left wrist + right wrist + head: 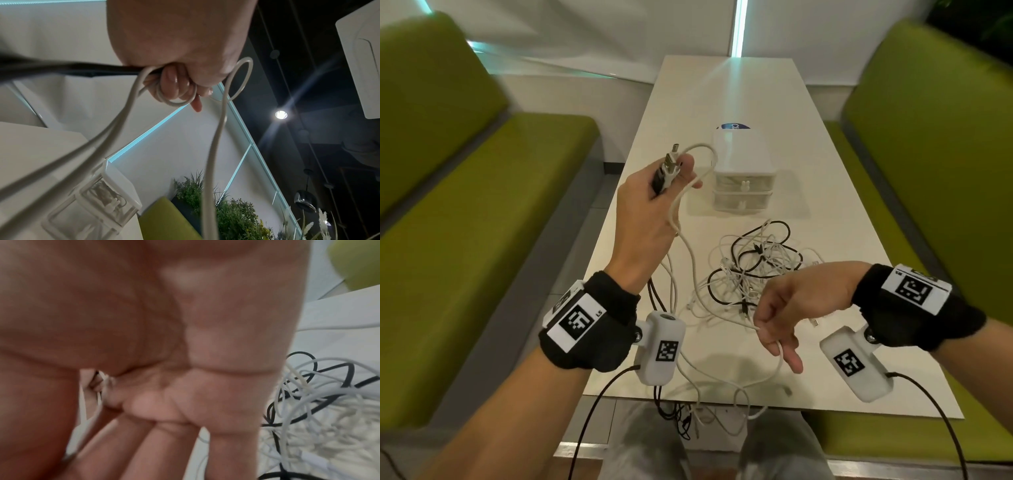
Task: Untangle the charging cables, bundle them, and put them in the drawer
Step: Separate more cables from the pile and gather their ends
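Note:
My left hand [671, 178] is raised above the table's left side and grips several cable ends, their USB plugs [669, 162] sticking up past the thumb. White and black cables [131, 104] run down from that fist. My right hand [774, 325] hovers low near the front edge and pinches a white cable [779, 356] between thumb and forefinger. A tangle of white and black cables [753, 267] lies on the white table [842, 212] between the hands. A small white drawer unit [743, 178], both drawers closed, stands behind the tangle.
Green upholstered benches [465, 205] flank the table on both sides. Several cable ends hang over the table's front edge [688, 411] toward my knees. A blue and white sticker [736, 126] lies beyond the drawer unit. Green plants [226, 211] stand behind the right bench.

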